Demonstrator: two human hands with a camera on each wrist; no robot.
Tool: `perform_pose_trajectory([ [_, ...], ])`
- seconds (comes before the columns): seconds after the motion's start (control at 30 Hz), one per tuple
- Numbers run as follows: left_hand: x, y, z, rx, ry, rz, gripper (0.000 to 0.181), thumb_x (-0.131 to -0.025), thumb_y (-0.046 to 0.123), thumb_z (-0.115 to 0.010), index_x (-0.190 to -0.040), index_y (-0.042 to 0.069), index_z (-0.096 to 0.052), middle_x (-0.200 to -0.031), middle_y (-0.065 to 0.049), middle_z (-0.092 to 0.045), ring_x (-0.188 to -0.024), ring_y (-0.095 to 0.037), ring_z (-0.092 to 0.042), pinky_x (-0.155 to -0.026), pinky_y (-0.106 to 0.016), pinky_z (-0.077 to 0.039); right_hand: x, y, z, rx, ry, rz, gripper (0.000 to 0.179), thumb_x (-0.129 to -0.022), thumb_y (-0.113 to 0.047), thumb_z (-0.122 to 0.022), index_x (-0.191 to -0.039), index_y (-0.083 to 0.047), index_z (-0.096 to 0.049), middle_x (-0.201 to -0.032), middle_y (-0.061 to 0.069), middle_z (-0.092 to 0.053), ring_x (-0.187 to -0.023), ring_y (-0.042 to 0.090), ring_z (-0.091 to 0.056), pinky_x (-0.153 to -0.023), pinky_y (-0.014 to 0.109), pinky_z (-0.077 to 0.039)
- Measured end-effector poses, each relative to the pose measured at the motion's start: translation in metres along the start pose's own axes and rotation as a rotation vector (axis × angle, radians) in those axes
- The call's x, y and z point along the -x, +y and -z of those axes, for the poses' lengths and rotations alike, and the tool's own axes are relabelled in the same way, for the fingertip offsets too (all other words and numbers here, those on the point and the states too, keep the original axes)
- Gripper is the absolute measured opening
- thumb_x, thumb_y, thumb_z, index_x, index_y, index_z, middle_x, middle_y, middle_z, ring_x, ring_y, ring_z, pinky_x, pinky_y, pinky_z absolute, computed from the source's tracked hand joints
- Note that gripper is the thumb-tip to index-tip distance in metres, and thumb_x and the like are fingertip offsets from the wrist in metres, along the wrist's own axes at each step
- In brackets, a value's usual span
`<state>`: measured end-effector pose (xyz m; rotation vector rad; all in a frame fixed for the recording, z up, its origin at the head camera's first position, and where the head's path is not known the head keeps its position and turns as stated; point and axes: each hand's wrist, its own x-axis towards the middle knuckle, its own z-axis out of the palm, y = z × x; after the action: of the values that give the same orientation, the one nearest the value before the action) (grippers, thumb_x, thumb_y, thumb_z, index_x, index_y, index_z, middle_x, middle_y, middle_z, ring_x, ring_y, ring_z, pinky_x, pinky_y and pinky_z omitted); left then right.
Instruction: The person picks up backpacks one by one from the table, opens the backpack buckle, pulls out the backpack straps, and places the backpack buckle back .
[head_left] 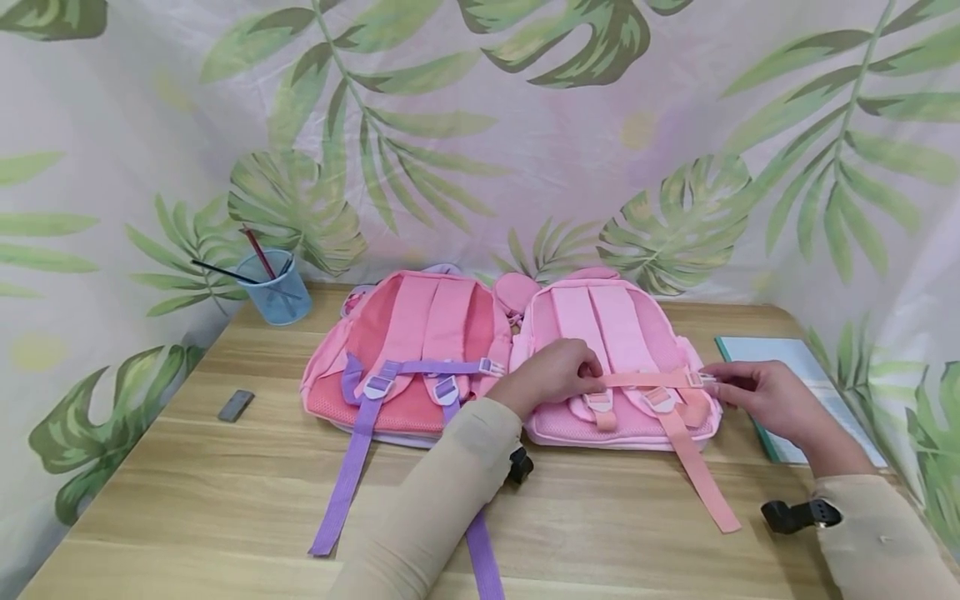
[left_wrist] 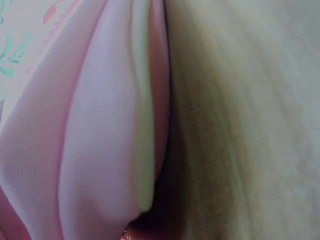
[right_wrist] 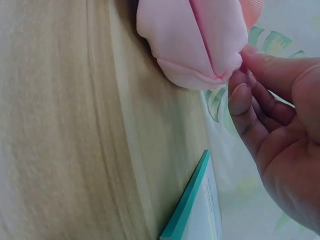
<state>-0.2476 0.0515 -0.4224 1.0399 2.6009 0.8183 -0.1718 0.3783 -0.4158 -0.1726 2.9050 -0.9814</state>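
Note:
A light pink backpack (head_left: 558, 421) lies back side up on the table, with an orange strap (head_left: 641, 380) stretched across its lower back. My left hand (head_left: 557, 373) pinches the strap's left end between curled fingers and thumb. At the strap's right end is a pale chest buckle (head_left: 697, 380), where the thumb and fingertips of my right hand (head_left: 772, 404) pinch its edge. In the right wrist view, that hand (right_wrist: 285, 107) meets the pink side of the bag (right_wrist: 185, 45). The left wrist view shows pink fabric (left_wrist: 102, 120) close up, without the fingers.
Left of it lies a darker pink backpack (head_left: 330, 400) with purple straps (head_left: 348, 483) trailing toward the front. A blue mesh pen cup (head_left: 288, 302) stands at the back left, a small grey block (head_left: 236, 405) before it. A book (head_left: 798, 392) lies at the right on the wooden table (head_left: 225, 500).

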Motion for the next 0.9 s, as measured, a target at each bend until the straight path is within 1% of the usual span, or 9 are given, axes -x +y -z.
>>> perform_pose_trajectory([
  [0.1,-0.001,0.000,0.001,-0.013,0.002,-0.002,0.019,-0.101,0.026,-0.078,-0.109,0.009,-0.082,-0.093,0.000,-0.070,-0.086,-0.010,-0.059,-0.085,-0.022,-0.049,0.000,0.000,-0.001,0.016,0.010,-0.009,0.039,-0.103,-0.028,-0.076,-0.132,-0.002,-0.075,-0.123,0.020,-0.078,-0.092,-0.008,-0.055,-0.076,0.015,-0.050],
  [0.2,-0.002,-0.001,0.001,-0.024,0.006,-0.004,0.018,-0.101,0.026,-0.079,-0.108,0.009,-0.083,-0.092,0.000,-0.070,-0.086,-0.011,-0.058,-0.084,-0.022,-0.048,-0.001,0.000,-0.003,0.025,0.014,-0.016,0.040,-0.103,-0.029,-0.076,-0.132,-0.002,-0.075,-0.123,0.020,-0.078,-0.092,-0.006,-0.056,-0.076,0.015,-0.050],
  [0.4,-0.001,-0.002,0.001,-0.030,0.015,-0.012,0.018,-0.101,0.026,-0.079,-0.108,0.009,-0.083,-0.094,-0.001,-0.070,-0.086,-0.010,-0.058,-0.084,-0.022,-0.048,-0.001,0.000,-0.004,0.015,0.001,-0.034,0.042,-0.104,-0.030,-0.075,-0.133,0.000,-0.074,-0.119,0.018,-0.079,-0.089,0.001,-0.058,-0.073,0.017,-0.052],
  [0.5,0.000,-0.001,0.001,-0.028,0.019,0.002,0.019,-0.101,0.026,-0.079,-0.109,0.010,-0.083,-0.095,-0.001,-0.070,-0.086,-0.010,-0.058,-0.085,-0.022,-0.048,-0.002,0.001,-0.004,0.004,-0.010,-0.038,0.044,-0.104,-0.031,-0.074,-0.135,0.000,-0.073,-0.116,0.016,-0.079,-0.087,0.004,-0.060,-0.073,0.019,-0.053],
  [0.67,0.000,0.003,0.001,-0.044,0.024,0.014,0.019,-0.102,0.028,-0.078,-0.109,0.010,-0.082,-0.095,-0.001,-0.071,-0.086,-0.010,-0.059,-0.085,-0.022,-0.049,0.002,0.001,-0.002,0.001,-0.005,-0.007,0.044,-0.105,-0.031,-0.073,-0.136,0.001,-0.071,-0.120,0.018,-0.078,-0.088,0.001,-0.061,-0.075,0.018,-0.054],
  [0.73,0.001,0.005,0.001,-0.056,0.030,0.016,0.019,-0.102,0.028,-0.077,-0.108,0.010,-0.082,-0.093,-0.001,-0.071,-0.085,-0.011,-0.059,-0.084,-0.022,-0.048,0.004,0.001,-0.001,-0.011,0.000,0.011,0.043,-0.105,-0.028,-0.073,-0.136,0.001,-0.071,-0.121,0.020,-0.077,-0.089,-0.001,-0.061,-0.076,0.018,-0.054],
  [0.83,0.003,0.009,0.004,-0.049,0.048,0.048,0.017,-0.103,0.028,-0.076,-0.105,0.012,-0.081,-0.091,0.001,-0.070,-0.084,-0.010,-0.059,-0.082,-0.022,-0.048,0.006,0.000,0.001,-0.017,0.004,0.024,0.041,-0.105,-0.026,-0.073,-0.137,0.001,-0.070,-0.121,0.020,-0.077,-0.089,-0.001,-0.061,-0.075,0.019,-0.054],
  [0.9,0.006,0.011,0.006,-0.020,0.062,0.079,0.015,-0.103,0.028,-0.075,-0.104,0.013,-0.080,-0.091,0.003,-0.069,-0.084,-0.009,-0.059,-0.081,-0.022,-0.048,0.007,-0.001,0.003,-0.015,0.015,0.033,0.040,-0.105,-0.025,-0.072,-0.137,-0.001,-0.071,-0.120,0.019,-0.077,-0.088,0.000,-0.061,-0.074,0.020,-0.054],
])
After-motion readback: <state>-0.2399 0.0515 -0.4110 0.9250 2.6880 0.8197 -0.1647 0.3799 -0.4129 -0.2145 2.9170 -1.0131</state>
